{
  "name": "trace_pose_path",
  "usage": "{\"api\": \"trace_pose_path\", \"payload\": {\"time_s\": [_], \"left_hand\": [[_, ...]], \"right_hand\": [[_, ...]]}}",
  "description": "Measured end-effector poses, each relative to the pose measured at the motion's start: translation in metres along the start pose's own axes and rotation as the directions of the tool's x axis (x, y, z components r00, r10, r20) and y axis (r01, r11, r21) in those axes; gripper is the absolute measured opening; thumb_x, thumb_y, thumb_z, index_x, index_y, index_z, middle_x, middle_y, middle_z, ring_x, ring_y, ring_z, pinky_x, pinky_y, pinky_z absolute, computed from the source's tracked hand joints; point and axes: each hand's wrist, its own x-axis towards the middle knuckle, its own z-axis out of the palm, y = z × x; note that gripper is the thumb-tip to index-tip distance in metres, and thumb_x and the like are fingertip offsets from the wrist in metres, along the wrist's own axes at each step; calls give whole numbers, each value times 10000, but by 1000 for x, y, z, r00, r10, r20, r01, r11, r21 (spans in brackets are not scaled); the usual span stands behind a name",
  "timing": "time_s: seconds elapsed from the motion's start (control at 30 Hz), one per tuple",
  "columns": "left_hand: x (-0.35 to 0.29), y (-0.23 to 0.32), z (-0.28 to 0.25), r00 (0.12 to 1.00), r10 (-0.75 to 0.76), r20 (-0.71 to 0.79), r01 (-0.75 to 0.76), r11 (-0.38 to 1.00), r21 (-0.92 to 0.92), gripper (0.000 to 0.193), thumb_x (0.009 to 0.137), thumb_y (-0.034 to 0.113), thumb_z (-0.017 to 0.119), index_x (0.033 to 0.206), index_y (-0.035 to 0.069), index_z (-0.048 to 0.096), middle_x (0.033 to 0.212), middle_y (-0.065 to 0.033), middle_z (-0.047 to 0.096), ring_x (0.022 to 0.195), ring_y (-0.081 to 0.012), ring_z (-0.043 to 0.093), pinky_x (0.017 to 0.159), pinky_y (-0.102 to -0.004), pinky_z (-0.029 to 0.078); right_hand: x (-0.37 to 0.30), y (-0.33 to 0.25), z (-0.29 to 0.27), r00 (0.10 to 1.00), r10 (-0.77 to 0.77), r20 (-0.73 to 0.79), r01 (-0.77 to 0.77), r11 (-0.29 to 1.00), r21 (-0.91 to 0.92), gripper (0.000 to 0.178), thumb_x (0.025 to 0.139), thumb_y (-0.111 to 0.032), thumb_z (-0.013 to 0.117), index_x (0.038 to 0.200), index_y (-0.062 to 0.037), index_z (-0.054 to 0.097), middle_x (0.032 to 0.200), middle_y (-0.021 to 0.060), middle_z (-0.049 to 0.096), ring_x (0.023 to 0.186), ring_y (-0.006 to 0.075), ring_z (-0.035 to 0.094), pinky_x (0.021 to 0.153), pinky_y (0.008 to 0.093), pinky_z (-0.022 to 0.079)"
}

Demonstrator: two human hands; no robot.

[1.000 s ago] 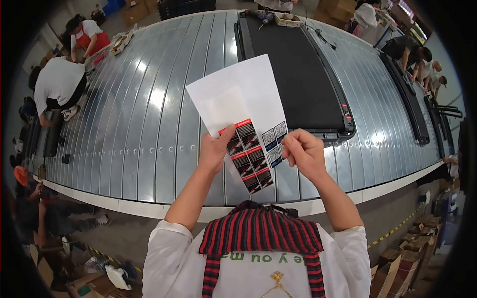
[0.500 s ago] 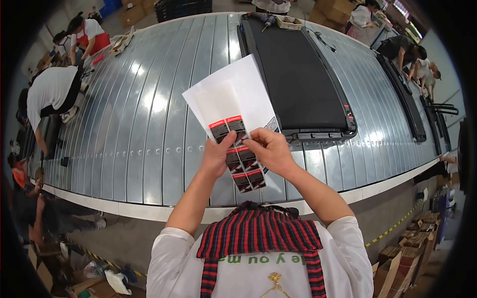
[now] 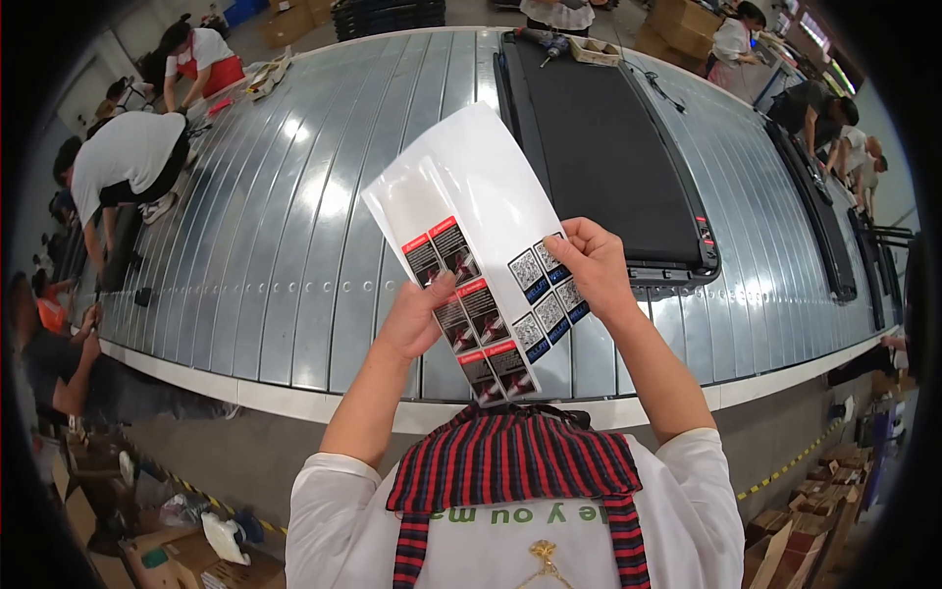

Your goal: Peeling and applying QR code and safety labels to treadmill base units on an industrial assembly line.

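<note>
My left hand (image 3: 417,316) pinches a narrow sheet of warning stickers (image 3: 467,304), black with red header bars, its thumb lying on the printed side. Behind that strip and to its right is a larger white sheet (image 3: 491,182) bearing square code labels with blue bands. My right hand (image 3: 592,265) grips this sheet's right edge between thumb and fingers, next to the code labels (image 3: 549,299). Both sheets overlap, held up above the metal table. Beyond my right hand lies a long black treadmill-like deck (image 3: 618,167).
The slatted metal table (image 3: 294,245) stretches to both sides. A power drill (image 3: 551,44) and a small tray of parts (image 3: 595,51) rest at the deck's far end. Another black unit (image 3: 814,211) lies to the right. Co-workers bend over the table's left and right ends.
My right hand has moved off the sticker strip to the right edge of the white sheet. The sheets have spread apart, bringing more code labels into view.
</note>
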Motion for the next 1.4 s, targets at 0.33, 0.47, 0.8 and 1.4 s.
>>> {"api": "trace_pose_path", "payload": {"time_s": [0.33, 0.47, 0.8, 1.4], "left_hand": [[-26, -34, 69, 985, 149, -87, -143, 987, 70, 332, 843, 100, 479, 1159, 36, 402, 1095, -105, 510, 996, -230, 519, 831, -373, 454], [-24, -58, 100, 993, 118, -28, -115, 990, 78, 355, 832, 110, 506, 1161, 31, 401, 1106, -95, 498, 999, -209, 510, 842, -349, 438], [-9, -97, 128, 996, 88, 20, -88, 996, 12, 372, 814, 113, 533, 1153, 18, 413, 1082, -107, 521, 998, -238, 517, 862, -385, 425], [2, -98, 85, 986, -2, 167, 1, 1000, 9, 399, 791, 95, 556, 1166, 46, 429, 1126, -90, 503, 1044, -229, 484, 904, -387, 378]], "right_hand": [[-47, 0, -30, 849, -480, 221, 527, 736, -425, 246, 674, -69, 668, 888, -27, 553, 845, 75, 554, 750, 175, 539, 665, 277, 436], [-62, 3, -59, 929, -246, 278, 309, 928, -211, 249, 714, -106, 659, 921, -16, 555, 835, 48, 574, 719, 117, 544, 642, 232, 447], [-67, 5, -108, 947, -136, 290, 150, 988, -28, 205, 776, -103, 593, 942, 15, 570, 791, 50, 605, 701, 69, 535, 636, 216, 441], [-67, 16, -92, 969, -141, 203, 186, 958, -220, 156, 787, -73, 578, 913, 19, 578, 737, 32, 605, 674, 56, 534, 608, 202, 448]]}}
